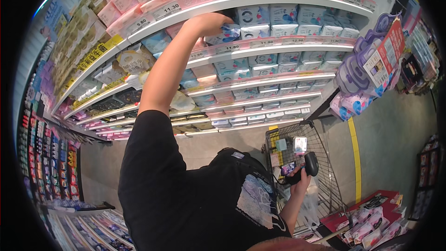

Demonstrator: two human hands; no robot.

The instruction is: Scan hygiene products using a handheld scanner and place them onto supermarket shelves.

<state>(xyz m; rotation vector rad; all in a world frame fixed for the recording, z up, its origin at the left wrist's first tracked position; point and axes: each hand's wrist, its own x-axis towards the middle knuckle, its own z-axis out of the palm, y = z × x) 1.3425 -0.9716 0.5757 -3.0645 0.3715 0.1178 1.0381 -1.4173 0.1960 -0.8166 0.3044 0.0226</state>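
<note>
My left hand (210, 23) reaches into an upper shelf and grips a white-and-blue soft packet (231, 33) near the shelf's front edge; part of the fingers is hidden. Beside it stand rows of similar packets (253, 15). Lower right, my right hand (302, 177) holds a black handheld barcode scanner (311, 164) above a wire shopping cart (325, 146). In the cart lie a white packet (300, 144), a pale green packet (281, 144) and a purple packet (288, 168).
White shelves (278, 48) with price strips run across the front. Purple-and-white packs with a red sign (392, 47) hang at the shelf end. A yellow floor line (355, 160) runs right of the cart. A red display (373, 204) with packets stands lower right, another stocked rack (52, 160) at left.
</note>
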